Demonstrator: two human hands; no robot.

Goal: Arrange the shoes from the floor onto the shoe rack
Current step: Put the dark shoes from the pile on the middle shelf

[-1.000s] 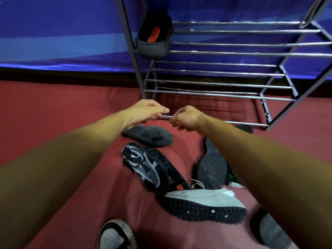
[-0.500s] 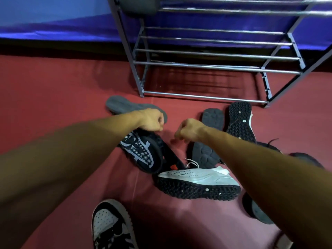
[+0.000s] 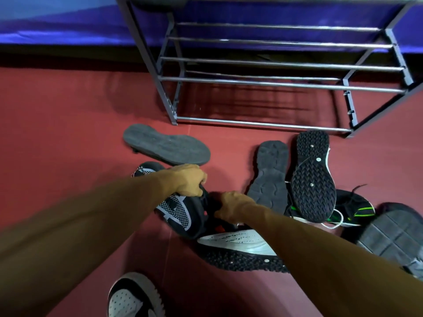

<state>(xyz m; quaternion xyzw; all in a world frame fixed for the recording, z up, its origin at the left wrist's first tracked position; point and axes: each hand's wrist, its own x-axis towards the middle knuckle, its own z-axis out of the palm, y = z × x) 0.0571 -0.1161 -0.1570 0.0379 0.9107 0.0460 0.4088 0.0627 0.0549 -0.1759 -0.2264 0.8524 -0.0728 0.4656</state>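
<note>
**Desk:** What is happening in the foreground?

**Photographer:** A person is reaching down with both bare arms over a red floor (image 3: 68, 133). The left hand (image 3: 185, 179) is clamping its curled fingers over the upper edge of a black shoe with a white-dotted sole (image 3: 180, 211), which is lying on its side in the middle of the pile. The right hand (image 3: 231, 205) is closing fingers and thumb on the same shoe's dark upper, just right of the left hand.

**Desk:** And the rack?

**Photographer:** The grey metal shoe rack (image 3: 274, 83) is standing at the far side against a blue backdrop (image 3: 57, 24), with its horizontal rails running across the frame (a dark shape is sitting at its top left corner, too cropped to name).

**Desk:** What else is lying about?

**Photographer:** A flat grey-soled shoe (image 3: 164, 147) is lying sole up at the far left, just beyond the left hand. Right of the hands, a dark grey sole (image 3: 269, 177) and a black studded sole (image 3: 312, 177) are lying side by side, pointing toward the rack. A white shoe with a black studded sole (image 3: 240, 245) is lying on its side under the right forearm, touching the held shoe. A black shoe with green stripes (image 3: 357, 209) is sitting partly beneath the studded sole, and another grey-soled shoe (image 3: 396, 239) is resting at the right edge. A black-and-white sneaker (image 3: 135, 298) is showing at the near edge
</note>
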